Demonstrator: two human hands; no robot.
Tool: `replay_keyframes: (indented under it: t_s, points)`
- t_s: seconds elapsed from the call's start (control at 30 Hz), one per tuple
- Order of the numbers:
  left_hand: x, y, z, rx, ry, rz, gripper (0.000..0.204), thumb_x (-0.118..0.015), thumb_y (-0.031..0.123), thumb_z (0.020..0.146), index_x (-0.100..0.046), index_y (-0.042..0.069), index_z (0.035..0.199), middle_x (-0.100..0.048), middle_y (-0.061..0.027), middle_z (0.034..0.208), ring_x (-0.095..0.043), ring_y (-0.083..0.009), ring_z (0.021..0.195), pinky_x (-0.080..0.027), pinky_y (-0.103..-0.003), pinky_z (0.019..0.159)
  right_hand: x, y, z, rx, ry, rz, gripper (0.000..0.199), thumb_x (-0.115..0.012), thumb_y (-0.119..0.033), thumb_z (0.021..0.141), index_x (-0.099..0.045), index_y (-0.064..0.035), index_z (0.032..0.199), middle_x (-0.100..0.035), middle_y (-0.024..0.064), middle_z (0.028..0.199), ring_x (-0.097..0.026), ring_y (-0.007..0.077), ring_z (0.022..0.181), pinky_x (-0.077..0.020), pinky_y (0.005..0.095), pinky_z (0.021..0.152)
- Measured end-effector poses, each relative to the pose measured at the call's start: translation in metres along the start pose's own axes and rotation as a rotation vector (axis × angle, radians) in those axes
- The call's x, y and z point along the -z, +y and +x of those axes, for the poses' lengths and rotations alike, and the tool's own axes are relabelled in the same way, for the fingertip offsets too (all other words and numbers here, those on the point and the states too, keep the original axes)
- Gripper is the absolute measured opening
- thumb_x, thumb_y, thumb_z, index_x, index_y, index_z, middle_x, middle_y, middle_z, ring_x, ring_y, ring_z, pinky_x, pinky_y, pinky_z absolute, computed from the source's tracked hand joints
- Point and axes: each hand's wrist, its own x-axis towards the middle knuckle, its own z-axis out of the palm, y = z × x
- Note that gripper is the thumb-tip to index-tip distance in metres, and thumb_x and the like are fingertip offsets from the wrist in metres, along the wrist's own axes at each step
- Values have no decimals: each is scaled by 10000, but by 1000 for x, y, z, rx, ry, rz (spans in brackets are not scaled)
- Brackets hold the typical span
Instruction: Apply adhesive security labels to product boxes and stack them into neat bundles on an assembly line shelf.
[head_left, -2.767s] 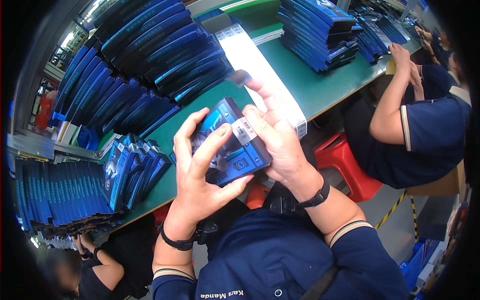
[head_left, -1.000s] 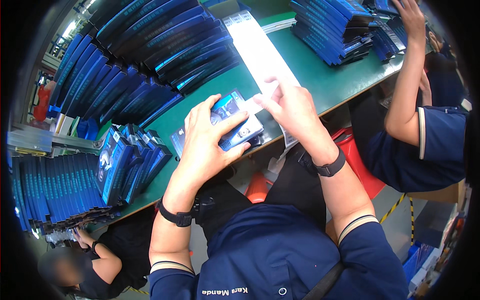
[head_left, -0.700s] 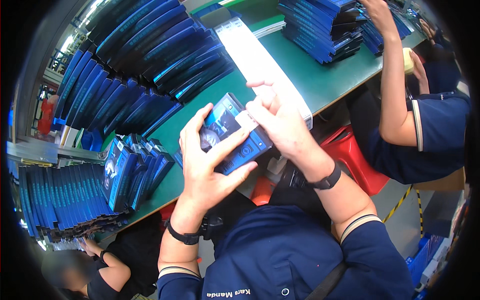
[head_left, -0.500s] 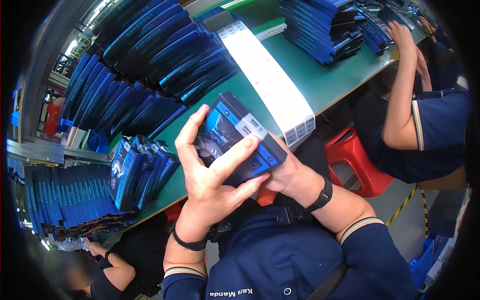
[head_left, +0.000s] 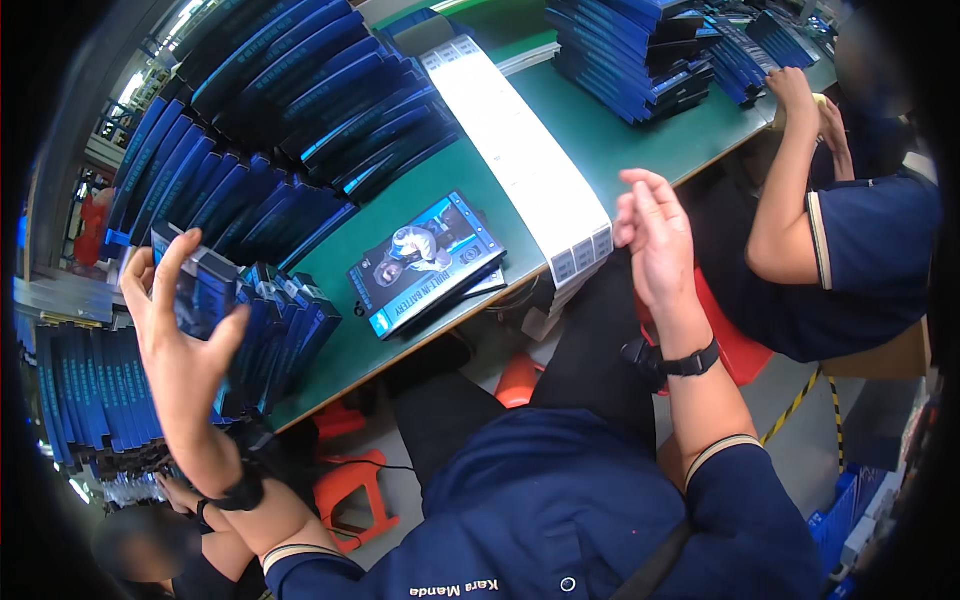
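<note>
My left hand [head_left: 185, 340] is out at the left, thumb and fingers gripping a small blue-and-black printed box [head_left: 203, 295] beside the piled boxes. Another flat box [head_left: 425, 262] with a printed figure lies face up on the green table before me, on top of something thin at its near right corner. My right hand [head_left: 655, 245] is raised by the right edge of a long white label sheet [head_left: 525, 155], its fingers apart and slightly bent. I see nothing in it. Whether its fingertips touch the sheet is unclear.
Tall stacks of dark blue boxes [head_left: 290, 85] fill the table's far left; more boxes [head_left: 100, 390] stand at the near left. Another stack [head_left: 630, 60] is at the far right. A co-worker's arm [head_left: 795, 190] reaches in there. Red stools [head_left: 355, 495] stand below.
My hands have parted. The left has carried the box left to the pile; the right has let go and moved right to the label sheet. The box on the table now shows.
</note>
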Motion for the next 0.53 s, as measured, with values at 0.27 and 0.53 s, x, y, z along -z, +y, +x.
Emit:
replay_keyframes:
  t_s: [0.27,0.53]
  points:
    - [-16,-85,-34,195,-450,118,871,-791,39,705,-448,199,1490,-318,-169,1578,-332,-369,1438,-289,-423,1168,67,66,1,-90,-61,-354,135,-677,-131,949,-598,-38,1008,-657,34,920,-629,104,861,-509,262,817]
    - [-73,83,-2,-146,-265,-529,789,-813,209,720,-495,97,1433,-400,-197,1519,-339,-376,1431,-256,-468,1180,25,14,-3,-174,-241,-163,465,-675,14,895,-474,-45,1311,-676,58,993,-636,97,933,-486,240,876]
